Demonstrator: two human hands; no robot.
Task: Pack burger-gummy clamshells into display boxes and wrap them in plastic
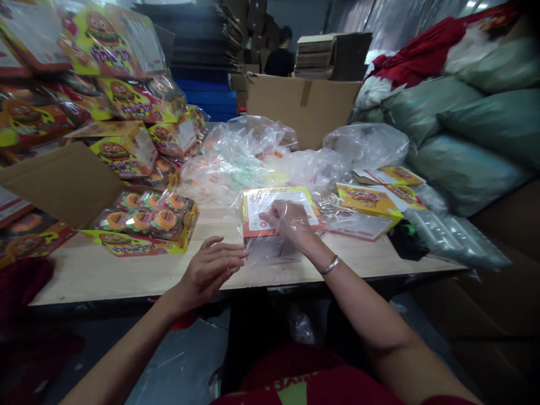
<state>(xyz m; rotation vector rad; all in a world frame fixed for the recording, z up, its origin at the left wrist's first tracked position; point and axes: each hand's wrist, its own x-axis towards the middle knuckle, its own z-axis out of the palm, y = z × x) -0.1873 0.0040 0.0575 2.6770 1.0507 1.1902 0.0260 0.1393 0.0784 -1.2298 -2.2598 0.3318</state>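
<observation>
A yellow candy box (pixel 278 206) lies on the wooden table (pixel 126 270) inside a clear plastic bag (pixel 270 247), white label side up. My right hand (pixel 291 222) is inside the bag's open end, resting on the box with its fingers curled against the label. My left hand (pixel 211 270) sits just left of the bag's mouth, fingers extended and touching the edge of the plastic. A silver bracelet (pixel 330 265) is on my right wrist.
An open tray of burger candies (pixel 147 222) stands at the left, under a tall stack of wrapped boxes (pixel 97 84). More yellow boxes (pixel 367 205) lie to the right, crumpled clear bags (pixel 253 152) behind. A cardboard carton (pixel 304 104), stuffed sacks (pixel 464 129) and a person (pixel 282 56) are farther back.
</observation>
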